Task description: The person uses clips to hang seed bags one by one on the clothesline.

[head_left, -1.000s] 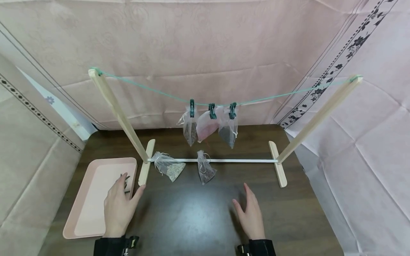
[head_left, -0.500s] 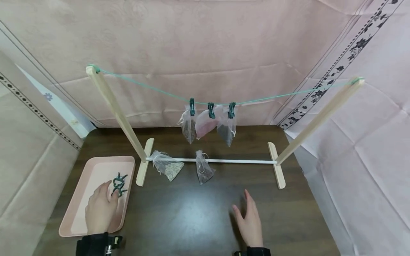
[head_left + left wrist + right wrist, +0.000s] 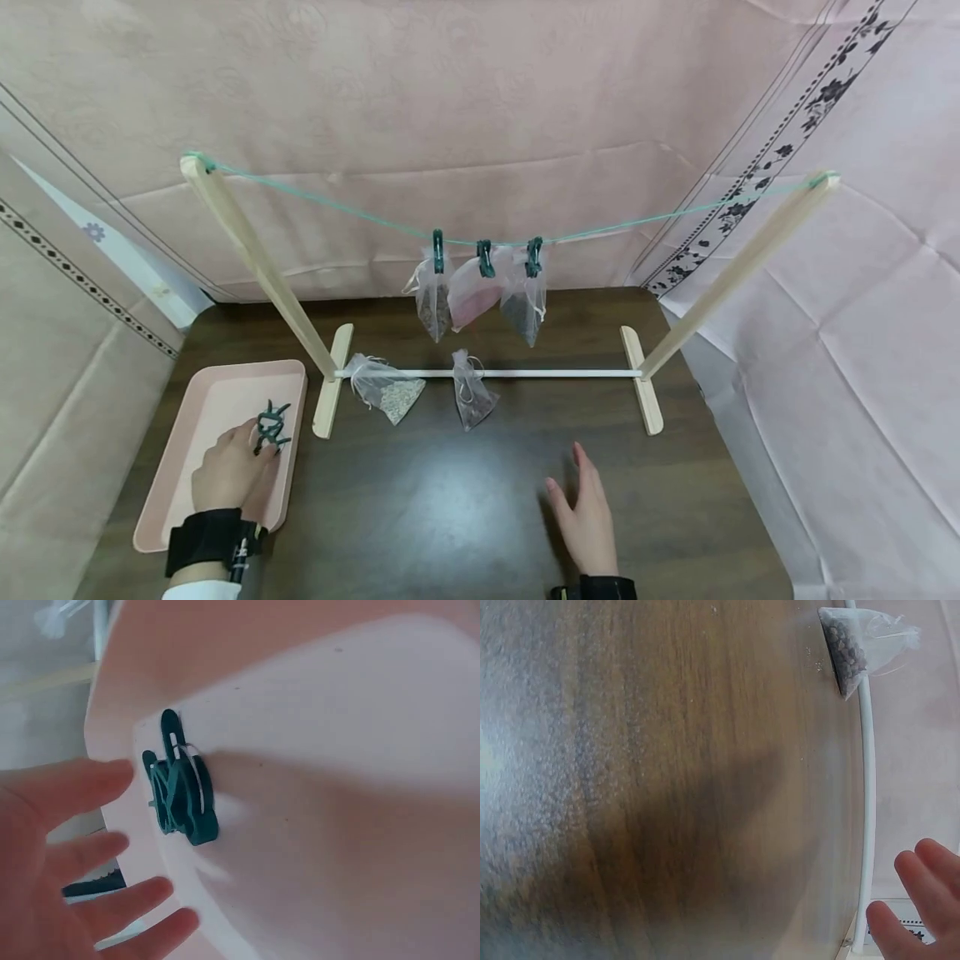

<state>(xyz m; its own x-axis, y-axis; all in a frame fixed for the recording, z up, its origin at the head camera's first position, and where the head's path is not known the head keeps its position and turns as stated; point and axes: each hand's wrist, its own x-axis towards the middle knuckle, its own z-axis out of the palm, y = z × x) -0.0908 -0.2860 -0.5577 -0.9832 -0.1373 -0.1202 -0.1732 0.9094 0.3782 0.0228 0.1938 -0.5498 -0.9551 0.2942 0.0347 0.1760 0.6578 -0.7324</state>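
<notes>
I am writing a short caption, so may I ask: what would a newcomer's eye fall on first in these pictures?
Probably the three small bags, held by dark green clips on a green string between two wooden posts, in the middle of the head view. Below them, two more bags lie on the table by a white bar. At the lower left, the left hand is over a pink tray, close to more green clips.

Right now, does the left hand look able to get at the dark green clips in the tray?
Probably yes: the left hand is over the tray, its spread fingers near the dark green clips, with nothing visible in the way.
</notes>
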